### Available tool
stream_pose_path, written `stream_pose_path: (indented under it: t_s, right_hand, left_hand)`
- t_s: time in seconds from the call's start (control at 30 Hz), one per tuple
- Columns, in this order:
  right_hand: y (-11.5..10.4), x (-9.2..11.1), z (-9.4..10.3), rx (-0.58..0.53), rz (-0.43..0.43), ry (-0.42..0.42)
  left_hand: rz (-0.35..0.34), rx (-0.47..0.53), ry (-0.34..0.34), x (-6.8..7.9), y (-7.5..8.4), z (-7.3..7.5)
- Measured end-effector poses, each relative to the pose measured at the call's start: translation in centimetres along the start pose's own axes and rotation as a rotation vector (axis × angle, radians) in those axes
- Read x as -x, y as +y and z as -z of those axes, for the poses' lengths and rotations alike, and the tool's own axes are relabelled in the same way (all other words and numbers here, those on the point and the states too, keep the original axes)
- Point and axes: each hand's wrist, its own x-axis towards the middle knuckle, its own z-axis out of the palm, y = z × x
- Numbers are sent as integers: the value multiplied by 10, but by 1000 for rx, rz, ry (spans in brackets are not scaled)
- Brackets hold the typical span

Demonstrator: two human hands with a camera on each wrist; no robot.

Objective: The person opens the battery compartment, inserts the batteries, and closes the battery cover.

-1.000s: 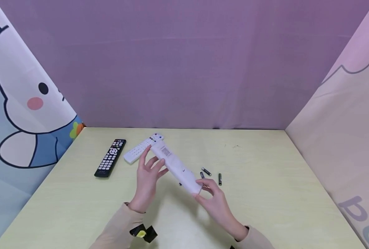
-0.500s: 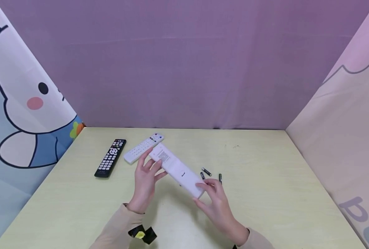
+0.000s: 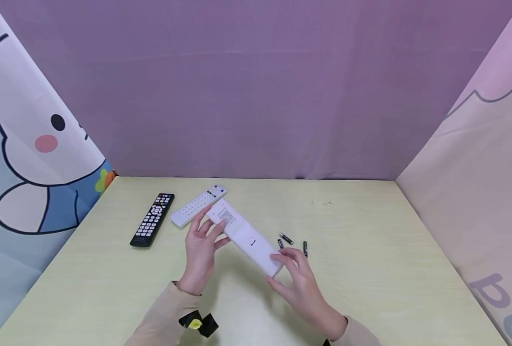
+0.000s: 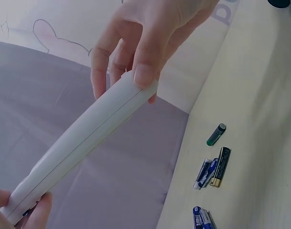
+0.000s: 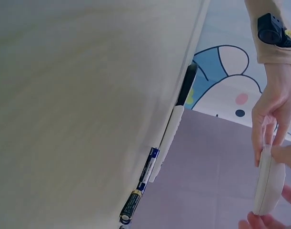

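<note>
A white remote control (image 3: 245, 235) is held up at a slant over the table, its back with a printed label towards the head camera. My left hand (image 3: 201, 257) grips the far left end between thumb and fingers. At the near right end, my right hand (image 3: 303, 288) pinches the remote, thumb below and fingers above. The left wrist view shows the remote's long side (image 4: 83, 138) with a seam along it. Seen end-on in the right wrist view, the remote (image 5: 269, 186) sits between both hands. Its button side is hidden from the head camera.
Behind my left hand lie another white remote (image 3: 193, 211) and a black remote (image 3: 153, 220), both buttons up. Several loose batteries, among them a dark one (image 3: 305, 248) and blue ones (image 4: 197, 218), lie beyond my right hand. Printed cloth walls (image 3: 476, 192) enclose the table.
The held remote has tilted so its labelled back faces the head camera more fully. My right hand has shifted slightly down with its end; the last half second shows hardly any movement.
</note>
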Motion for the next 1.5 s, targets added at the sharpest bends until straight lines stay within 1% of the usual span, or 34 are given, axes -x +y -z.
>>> stream_pose_path:
  t_s: [0.1,0.23,0.37,0.5,0.63,0.87,1.03,1.13,1.27,1.5]
  right_hand:
    - [1,-1,1,-75,-36,-52]
    - [0,-3,2,-176,-139,-145]
    - [-4,-7,5,-232,-226,-226]
    - [-5,-9,5,-303,-306,-279]
    - [-4,-10,5,-359,-373,-310]
    - [-4,-12,6,-370,-361,-349]
    - [-4,-10,6,-350,-362,-383]
    - [-4,-9,6,-336,-355,-388]
    - [-4,-7,6,-310,-320,-387]
    - [-5,-5,4,-243,-215,-368]
  left_hand:
    - [0,-7,-12,0,0,0]
    - [0,-32,-45,0,0,0]
    - [3,-46,-84,1,-2,0]
    - [11,-82,-121,1,-4,0]
    - [31,-127,-147,0,-4,-1]
    - [54,-150,-167,-2,-6,-2]
    - [58,-159,-178,-3,-7,-3]
    - [57,-169,-178,-3,-7,-4]
    - [59,-190,-172,-3,-7,-5]
    - [46,-236,-175,-3,-7,-6]
